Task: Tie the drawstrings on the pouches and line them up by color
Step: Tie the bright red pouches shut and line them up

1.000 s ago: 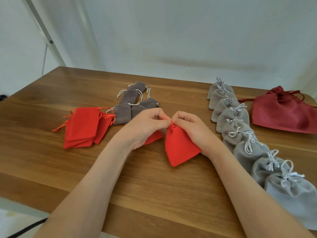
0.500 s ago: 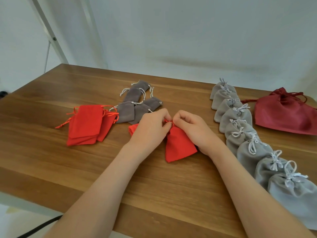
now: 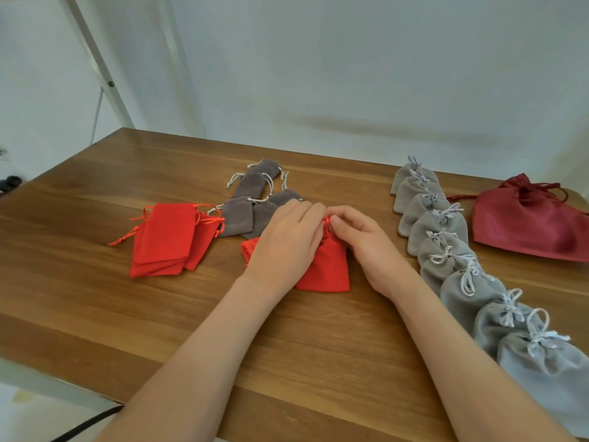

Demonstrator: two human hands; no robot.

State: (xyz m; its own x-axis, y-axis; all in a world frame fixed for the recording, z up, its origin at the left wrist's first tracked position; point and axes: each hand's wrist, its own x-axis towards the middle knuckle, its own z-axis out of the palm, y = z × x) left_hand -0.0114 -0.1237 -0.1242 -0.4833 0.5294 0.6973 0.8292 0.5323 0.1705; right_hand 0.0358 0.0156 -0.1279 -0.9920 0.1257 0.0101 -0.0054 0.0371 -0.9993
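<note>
Centre frame: left hand (image 3: 287,247) and right hand (image 3: 366,247) both pinch the red drawstring (image 3: 325,222) of the small bright-red fabric pouch (image 3: 328,269). It now lies squarer on the wooden table (image 3: 95,314) than a second ago, so the knot looks nearly cinched.

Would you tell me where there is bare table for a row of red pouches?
Bare: the table in front of the red stack to the near edge, and the far-left corner behind it. Crowded: the right, with the grey row and dark red bag, and the centre, around the taupe pile.
</note>
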